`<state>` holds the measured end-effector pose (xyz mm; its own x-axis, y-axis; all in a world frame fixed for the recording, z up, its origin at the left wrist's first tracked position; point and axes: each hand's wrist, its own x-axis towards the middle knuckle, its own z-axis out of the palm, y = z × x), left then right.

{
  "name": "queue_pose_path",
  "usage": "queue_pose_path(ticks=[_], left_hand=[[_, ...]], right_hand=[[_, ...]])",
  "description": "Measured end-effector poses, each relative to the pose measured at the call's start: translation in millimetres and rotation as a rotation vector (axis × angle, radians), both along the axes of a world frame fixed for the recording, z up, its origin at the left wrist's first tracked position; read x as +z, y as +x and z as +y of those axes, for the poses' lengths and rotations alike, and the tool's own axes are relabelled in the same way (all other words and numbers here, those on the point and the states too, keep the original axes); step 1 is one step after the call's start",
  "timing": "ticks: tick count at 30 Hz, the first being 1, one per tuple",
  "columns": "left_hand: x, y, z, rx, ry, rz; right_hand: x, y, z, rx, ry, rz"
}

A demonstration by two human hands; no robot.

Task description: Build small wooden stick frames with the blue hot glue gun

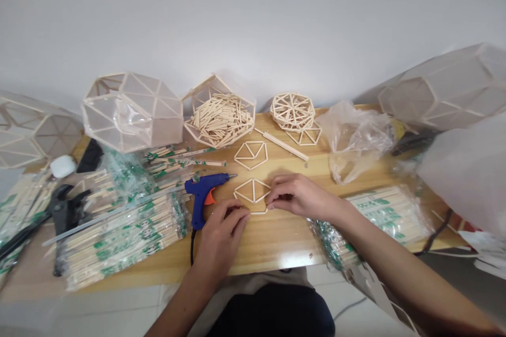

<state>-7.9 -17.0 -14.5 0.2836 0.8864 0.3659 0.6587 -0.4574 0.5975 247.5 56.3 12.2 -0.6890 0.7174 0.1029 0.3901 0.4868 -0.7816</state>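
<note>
Both hands pinch a small hexagon stick frame (pixel 252 193) flat against the wooden table (pixel 276 242): the left hand (pixel 221 234) has its fingertips closed on the frame's near left edge, the right hand (pixel 300 196) grips its right corner. The joints look thin, so uneven pressure could twist the frame or pop a stick loose. Just left of the frame lies a blue glue gun (pixel 203 192), nozzle pointing right; a brushing finger risks a burn. Beyond sits a second hexagon frame (pixel 251 155), then a basket of loose sticks (pixel 219 116) near the wall.
</note>
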Motion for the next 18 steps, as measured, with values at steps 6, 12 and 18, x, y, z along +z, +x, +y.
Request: queue_pose_path(ticks=[6,12,18], left_hand=[[-1.3,-0.1,-0.3,-0.001,0.016,0.008],[-1.8,0.2,-0.4,-0.002,0.016,0.015],[-0.9,0.8,-0.4,-0.013,0.013,0.007]], right_hand=[[-1.6,-0.1,0.1,0.002,0.009,0.030],[-4.4,-0.1,-0.2,-0.008,-0.002,0.034],[-3.6,-0.5,-0.2,-0.009,-0.009,0.037]])
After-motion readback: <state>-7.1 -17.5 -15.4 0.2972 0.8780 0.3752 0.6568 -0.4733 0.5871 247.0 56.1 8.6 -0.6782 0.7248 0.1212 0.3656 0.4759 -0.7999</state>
